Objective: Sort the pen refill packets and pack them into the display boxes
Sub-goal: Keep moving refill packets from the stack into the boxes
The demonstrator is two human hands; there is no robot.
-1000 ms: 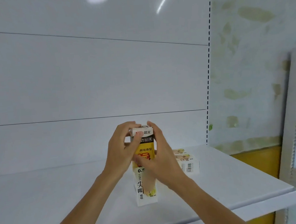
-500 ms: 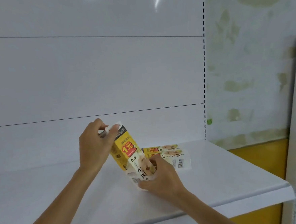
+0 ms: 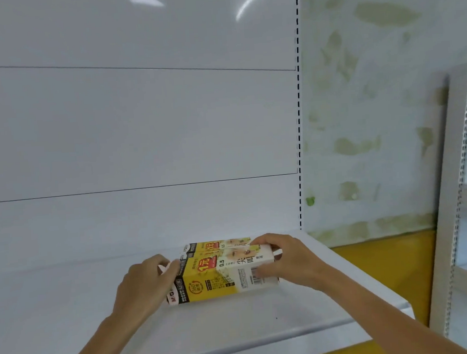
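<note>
Gripping a yellow "M&G" box marked "0.5", left hand and right hand curl fingers round its ends; second box behind.

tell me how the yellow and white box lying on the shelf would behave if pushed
The front box lies on a broad flat side on the shelf, so it would probably slide rather than roll or tip. Its faces look flat under the left hand and right hand, which suggests stiff card. Its smooth print may be slippery.
</note>
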